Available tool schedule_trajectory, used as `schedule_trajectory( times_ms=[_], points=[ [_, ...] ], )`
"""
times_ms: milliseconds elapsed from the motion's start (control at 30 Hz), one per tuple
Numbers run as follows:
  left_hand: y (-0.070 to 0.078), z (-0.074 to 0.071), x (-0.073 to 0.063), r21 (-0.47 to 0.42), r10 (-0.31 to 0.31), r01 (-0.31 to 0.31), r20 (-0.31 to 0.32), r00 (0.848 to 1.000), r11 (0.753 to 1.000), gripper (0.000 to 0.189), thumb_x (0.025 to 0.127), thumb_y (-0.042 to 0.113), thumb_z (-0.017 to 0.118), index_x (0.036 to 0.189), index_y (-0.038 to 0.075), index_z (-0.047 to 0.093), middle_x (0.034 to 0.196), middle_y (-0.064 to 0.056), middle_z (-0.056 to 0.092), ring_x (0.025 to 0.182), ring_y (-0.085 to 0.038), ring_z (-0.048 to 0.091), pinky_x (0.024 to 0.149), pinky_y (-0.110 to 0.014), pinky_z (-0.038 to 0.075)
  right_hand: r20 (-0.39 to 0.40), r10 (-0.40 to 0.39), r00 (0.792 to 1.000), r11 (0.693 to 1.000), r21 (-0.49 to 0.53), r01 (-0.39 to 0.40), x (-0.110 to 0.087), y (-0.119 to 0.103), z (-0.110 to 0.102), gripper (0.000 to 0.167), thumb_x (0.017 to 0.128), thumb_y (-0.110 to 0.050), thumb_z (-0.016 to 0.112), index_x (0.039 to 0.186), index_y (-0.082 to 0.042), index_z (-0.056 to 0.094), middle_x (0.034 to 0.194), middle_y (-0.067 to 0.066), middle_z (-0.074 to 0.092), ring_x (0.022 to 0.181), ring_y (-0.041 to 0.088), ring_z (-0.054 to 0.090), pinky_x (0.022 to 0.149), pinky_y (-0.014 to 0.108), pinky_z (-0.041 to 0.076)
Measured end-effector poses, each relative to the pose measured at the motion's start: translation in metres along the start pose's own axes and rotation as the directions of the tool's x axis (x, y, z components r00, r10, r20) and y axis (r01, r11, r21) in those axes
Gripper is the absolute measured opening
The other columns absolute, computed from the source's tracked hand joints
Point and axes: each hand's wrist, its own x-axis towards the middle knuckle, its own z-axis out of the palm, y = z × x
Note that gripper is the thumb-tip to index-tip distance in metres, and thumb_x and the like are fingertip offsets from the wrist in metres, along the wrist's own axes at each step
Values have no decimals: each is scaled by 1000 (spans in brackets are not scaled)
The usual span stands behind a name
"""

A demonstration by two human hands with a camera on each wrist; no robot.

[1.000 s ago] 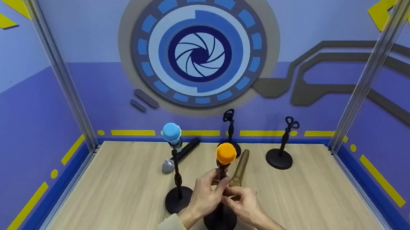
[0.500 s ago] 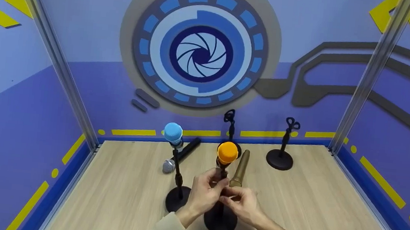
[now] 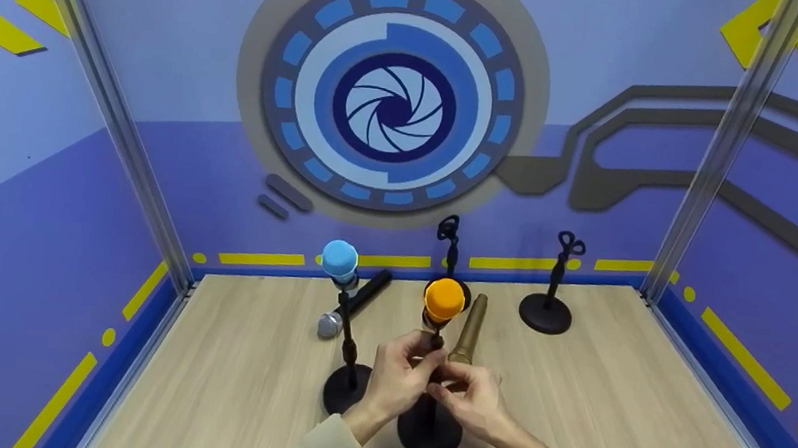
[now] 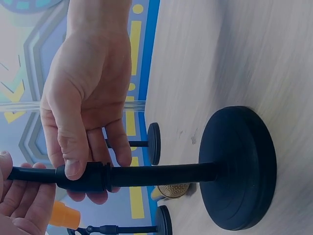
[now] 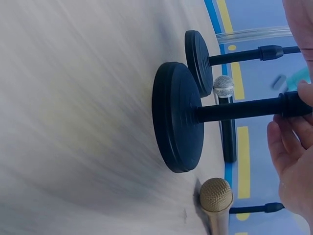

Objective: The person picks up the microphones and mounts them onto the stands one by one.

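Pinching microphone stand (image 4: pixel 151 175) in fingers of left hand (image 3: pixel 399 374) and right hand (image 3: pixel 481 400), apparently adjusting, with orange microphone (image 3: pixel 444 300), blue microphone (image 3: pixel 340 258) mounted, leaving gold microphone (image 3: pixel 473 326), black microphone (image 3: pixel 369 295) loose.

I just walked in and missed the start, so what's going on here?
A person is working on the front stand, which holds an orange-topped microphone. The left hand grips its upper pole, while the right hand pinches the collar just below. Beside it, the left stand holds a blue-topped microphone. The two stands behind hold no microphone, and a gold microphone and a black microphone lie on the table.
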Motion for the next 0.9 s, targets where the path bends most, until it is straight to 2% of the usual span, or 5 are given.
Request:
schedule_trajectory(
  times_ms=[200,400,600,733,900],
  points=[
    [2,1,0,-4,-27,27,-3,1000,1000,15,105,17,79,106,2,79,97,-10,85,93,-16,82,83,-28,69,-28,10,1000,1000,9,-10,-3,0,2,22,97,-7,85,119,-10,85,106,10,87,94,8,80,83,26,66],
    [4,1,-1,-6,-63,63,-13,998,998,2,104,13,80,105,11,81,97,-9,84,94,-17,82,83,-26,68,-66,22,998,1000,0,-22,-4,0,4,22,95,-10,88,117,-13,85,104,7,87,92,11,80,81,27,66],
    [4,1,-1,2,-63,63,-19,998,998,8,104,14,80,104,5,80,97,-9,84,93,-18,82,82,-26,67,-122,35,992,999,-22,-38,-2,2,8,20,90,-11,94,108,-13,84,95,7,86,85,4,77,76,25,65],
    [3,1,0,4,-52,52,-22,998,999,12,104,14,80,104,1,79,96,-9,84,93,-19,83,82,-27,68,-151,-14,988,998,-55,6,1,4,10,20,86,-11,97,100,-15,83,88,6,84,79,4,75,72,28,65],
    [2,1,1,13,-49,49,-14,999,999,9,103,12,80,105,3,80,97,-10,85,91,-18,82,82,-27,68,-165,3,986,997,-76,-15,6,2,12,22,83,-15,100,93,-19,80,82,3,80,74,0,68,69,24,59]
  ],
)
